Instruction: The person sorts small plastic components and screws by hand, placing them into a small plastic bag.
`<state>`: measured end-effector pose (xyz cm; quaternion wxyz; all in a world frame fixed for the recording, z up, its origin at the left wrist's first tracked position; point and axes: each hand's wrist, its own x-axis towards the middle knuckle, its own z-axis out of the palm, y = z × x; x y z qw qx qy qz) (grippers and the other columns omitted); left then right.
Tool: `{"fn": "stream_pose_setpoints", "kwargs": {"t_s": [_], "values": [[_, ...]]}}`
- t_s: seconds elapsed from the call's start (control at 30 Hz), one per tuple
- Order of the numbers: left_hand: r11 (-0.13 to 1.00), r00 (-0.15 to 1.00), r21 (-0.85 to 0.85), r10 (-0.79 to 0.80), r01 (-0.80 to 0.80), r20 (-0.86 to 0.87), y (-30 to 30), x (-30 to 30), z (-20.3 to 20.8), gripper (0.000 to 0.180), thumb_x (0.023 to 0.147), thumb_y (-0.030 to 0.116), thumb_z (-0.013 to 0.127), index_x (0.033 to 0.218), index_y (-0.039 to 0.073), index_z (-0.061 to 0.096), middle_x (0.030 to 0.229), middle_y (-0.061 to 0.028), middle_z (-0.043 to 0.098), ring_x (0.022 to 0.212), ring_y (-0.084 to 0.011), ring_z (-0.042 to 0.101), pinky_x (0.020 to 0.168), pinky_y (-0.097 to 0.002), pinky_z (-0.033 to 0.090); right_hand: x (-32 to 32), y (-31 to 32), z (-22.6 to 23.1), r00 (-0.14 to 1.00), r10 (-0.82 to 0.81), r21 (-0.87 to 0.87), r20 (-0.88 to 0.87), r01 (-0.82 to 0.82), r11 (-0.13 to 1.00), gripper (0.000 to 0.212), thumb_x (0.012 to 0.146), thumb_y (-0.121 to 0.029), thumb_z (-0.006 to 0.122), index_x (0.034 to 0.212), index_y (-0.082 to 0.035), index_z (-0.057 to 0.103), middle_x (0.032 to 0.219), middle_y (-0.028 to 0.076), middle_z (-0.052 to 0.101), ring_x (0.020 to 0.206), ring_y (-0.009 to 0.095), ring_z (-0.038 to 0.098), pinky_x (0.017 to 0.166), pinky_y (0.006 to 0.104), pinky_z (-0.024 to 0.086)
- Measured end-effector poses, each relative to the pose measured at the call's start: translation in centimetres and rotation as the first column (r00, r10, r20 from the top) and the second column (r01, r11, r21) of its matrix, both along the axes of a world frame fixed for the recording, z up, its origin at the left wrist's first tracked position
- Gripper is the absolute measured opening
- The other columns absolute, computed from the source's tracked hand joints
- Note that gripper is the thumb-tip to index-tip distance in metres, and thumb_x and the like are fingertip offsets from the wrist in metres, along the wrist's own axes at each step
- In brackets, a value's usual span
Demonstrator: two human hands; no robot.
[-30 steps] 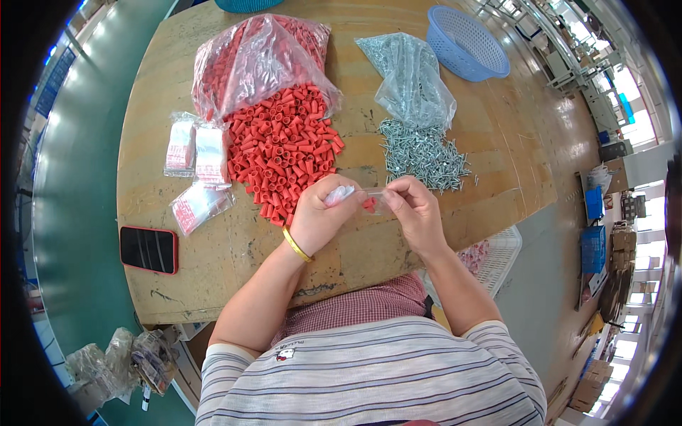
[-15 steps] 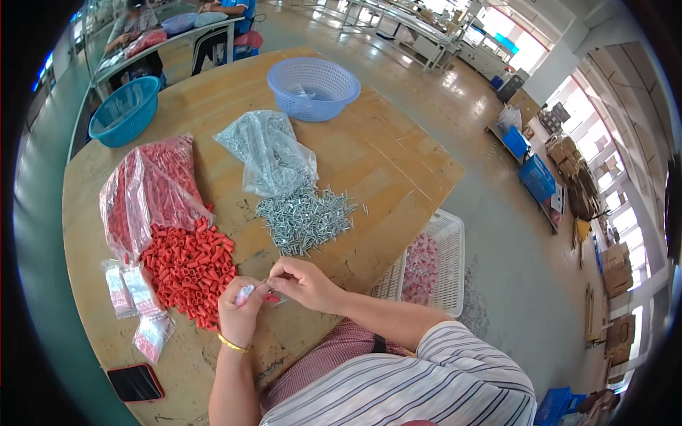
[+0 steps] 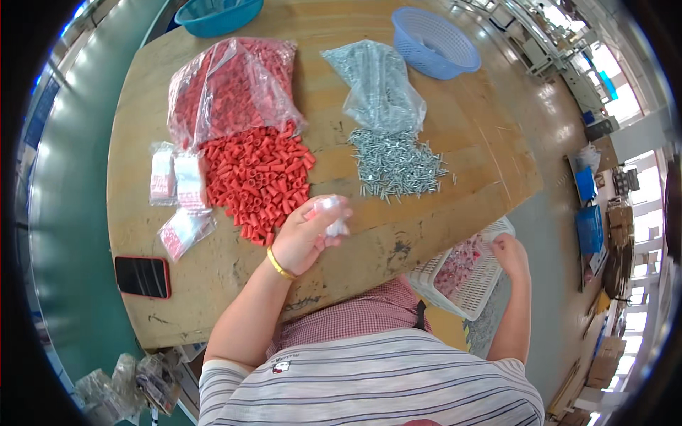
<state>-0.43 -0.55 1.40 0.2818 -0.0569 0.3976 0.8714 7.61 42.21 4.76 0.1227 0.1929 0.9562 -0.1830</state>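
My left hand [image 3: 302,238], with a yellow band at the wrist, is closed around some small clear plastic bags [image 3: 331,213] above the table's near edge. Just left of it spreads a heap of red plastic tubes [image 3: 259,177], spilling from a large clear bag [image 3: 234,89]. Farther right, a pile of silver screws [image 3: 398,167] lies at the mouth of another clear bag [image 3: 383,85]. My right hand [image 3: 510,255] is out over the right side of a white basket [image 3: 472,307] holding small red-and-clear packets [image 3: 458,268]. Its fingers are curled; what they hold, if anything, is hidden.
Small flat plastic bags [image 3: 188,181] lie left of the red heap, above a phone [image 3: 143,277] with a red edge. A teal basin [image 3: 220,18] and a light-blue colander [image 3: 435,44] stand at the table's far side. Blue crates [image 3: 590,228] line the floor at right.
My right hand has left my left hand and swung right to the white basket. My left hand still grips the plastic bags. The head view has shifted, so the table appears farther right and up.
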Motion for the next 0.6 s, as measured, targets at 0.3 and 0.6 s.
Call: {"fn": "stream_pose_setpoints", "kwargs": {"t_s": [0.3, 0.6], "values": [[0.998, 0.998, -0.029, -0.048, 0.047, -0.040, -0.5, 0.4, -1.3, 0.017, 0.086, 0.001, 0.066, 0.099, 0.007, 0.056, 0.090, -0.0040, 0.063, 0.077, -0.0143, 0.064, 0.063, -0.0240, 0.054, -6.7, -19.6, 0.0, 0.917, 0.138, -0.673, -0.373, -0.370, 0.641, 0.010, 0.090, -0.010, 0.062, 0.092, 0.000, 0.062, 0.080, 0.002, 0.061, 0.071, 0.008, 0.054, 0.064, 0.0237, 0.045], [0.948, 0.968, -0.308, -0.143, 0.075, -0.206, 0.1, 0.2, -0.6, 0.028, 0.081, 0.000, 0.072, 0.099, 0.004, 0.051, 0.086, -0.0040, 0.060, 0.074, -0.0118, 0.063, 0.065, -0.0256, 0.057, -9.1, -24.3, -0.5, 0.847, 0.444, -0.736, -0.293, -0.496, 0.460, 0.015, 0.092, -0.015, 0.060, 0.085, -0.002, 0.058, 0.075, 0.000, 0.058, 0.068, 0.006, 0.052, 0.060, 0.0240, 0.043]]}}
